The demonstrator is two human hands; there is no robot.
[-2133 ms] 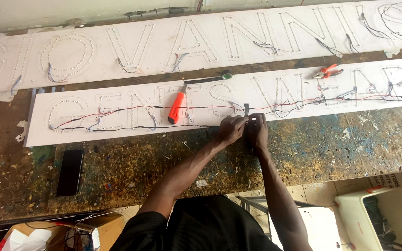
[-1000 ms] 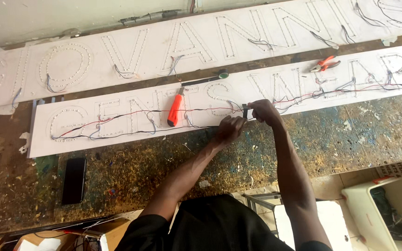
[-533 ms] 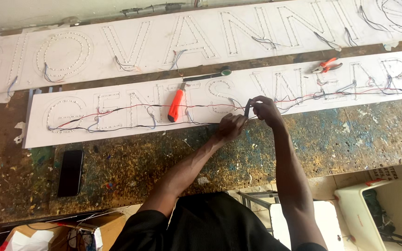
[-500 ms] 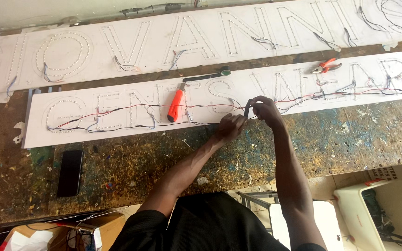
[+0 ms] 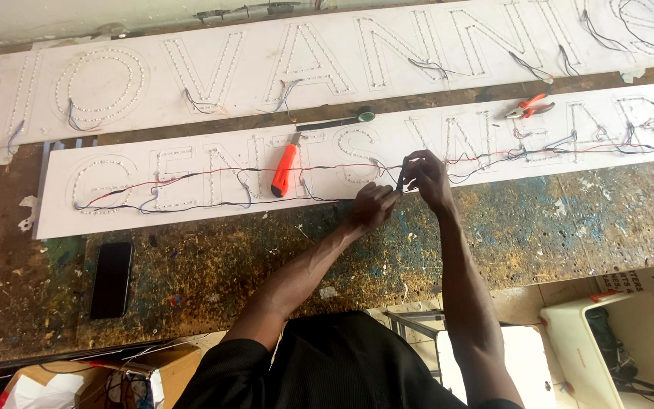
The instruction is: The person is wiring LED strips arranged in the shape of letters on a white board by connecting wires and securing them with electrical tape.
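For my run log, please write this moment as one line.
left hand: pinches wires | right hand: pinches same wires | under: white sign board | near: orange-handled tool

Black short-sleeved top worn, fabric plain, no markings seen. Sleeves ended near elbow. Forearms left bare. Left hand [image 5: 371,206] and right hand [image 5: 425,176] ungloved; no watch or rings visible.

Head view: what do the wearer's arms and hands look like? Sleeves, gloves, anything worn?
Both hands, left hand and right hand, are bare: no gloves, rings or watch visible. The forearms are uncovered. A black short-sleeved top ends above the elbows. No markings or cables on the arms.
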